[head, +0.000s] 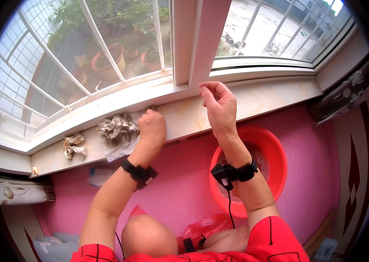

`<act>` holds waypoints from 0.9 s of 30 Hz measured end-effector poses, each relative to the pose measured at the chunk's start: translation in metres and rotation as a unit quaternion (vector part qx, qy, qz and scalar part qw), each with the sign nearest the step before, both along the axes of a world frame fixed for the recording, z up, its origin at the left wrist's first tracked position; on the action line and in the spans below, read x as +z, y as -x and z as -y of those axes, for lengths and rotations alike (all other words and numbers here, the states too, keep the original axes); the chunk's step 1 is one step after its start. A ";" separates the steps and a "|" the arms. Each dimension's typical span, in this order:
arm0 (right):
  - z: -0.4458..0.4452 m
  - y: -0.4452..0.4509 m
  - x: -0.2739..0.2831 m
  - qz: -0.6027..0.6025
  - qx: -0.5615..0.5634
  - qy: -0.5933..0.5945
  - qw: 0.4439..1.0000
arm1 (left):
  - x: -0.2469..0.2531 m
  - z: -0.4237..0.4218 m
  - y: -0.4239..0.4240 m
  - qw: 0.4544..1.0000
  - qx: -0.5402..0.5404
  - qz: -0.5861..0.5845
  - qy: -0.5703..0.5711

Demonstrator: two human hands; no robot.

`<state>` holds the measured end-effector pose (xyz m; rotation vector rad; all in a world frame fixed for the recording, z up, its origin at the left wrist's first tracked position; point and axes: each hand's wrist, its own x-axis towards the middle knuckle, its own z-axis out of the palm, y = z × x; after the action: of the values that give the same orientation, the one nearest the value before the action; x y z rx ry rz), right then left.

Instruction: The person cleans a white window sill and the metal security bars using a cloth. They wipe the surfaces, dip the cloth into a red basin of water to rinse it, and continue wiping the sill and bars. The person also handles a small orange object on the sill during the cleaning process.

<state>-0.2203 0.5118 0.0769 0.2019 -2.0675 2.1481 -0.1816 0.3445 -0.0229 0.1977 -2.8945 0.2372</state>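
Note:
My left hand (152, 126) is a loose fist on the marbled windowsill (187, 114). A small dirty crumpled wad (152, 107), apparently tissue, shows past its knuckles against the window frame; the fingers hide the rest. Just left of that hand lies a heap of soiled, crumpled paper (115, 129), partly on a white sheet (119, 152) that hangs over the sill's front edge. Farther left is a smaller soiled paper wad (74, 145). My right hand (220, 106) is raised before the window's middle post, thumb against curled fingers, with nothing visible in it.
Beneath my right forearm, a red plastic basin (281, 170) of sudsy water stands on the pink floor (178, 183). White bars (102, 42) cross the window. Patterned curtains (344, 91) are gathered at both sides. A red plastic bag (207, 224) lies by my legs.

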 end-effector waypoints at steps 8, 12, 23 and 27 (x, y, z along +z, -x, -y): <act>-0.003 0.003 -0.001 0.026 0.021 0.016 0.999 | 0.008 -0.048 0.031 0.992 -0.111 0.011 -0.061; -0.001 0.001 0.001 0.015 0.032 0.013 0.999 | 0.008 -0.039 0.025 0.993 -0.052 0.021 -0.100; 0.010 -0.004 -0.013 0.031 0.046 -0.021 0.998 | 0.049 0.022 -0.034 0.927 -0.140 -0.142 -0.319; 0.028 0.002 -0.059 -0.082 0.027 -0.176 0.981 | 0.096 0.104 -0.098 0.858 -0.158 -0.249 -0.421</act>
<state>-0.2219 0.4838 0.0180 0.4653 -2.3477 1.7074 -0.0834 0.2407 0.0727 -0.0783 -2.2586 -0.9991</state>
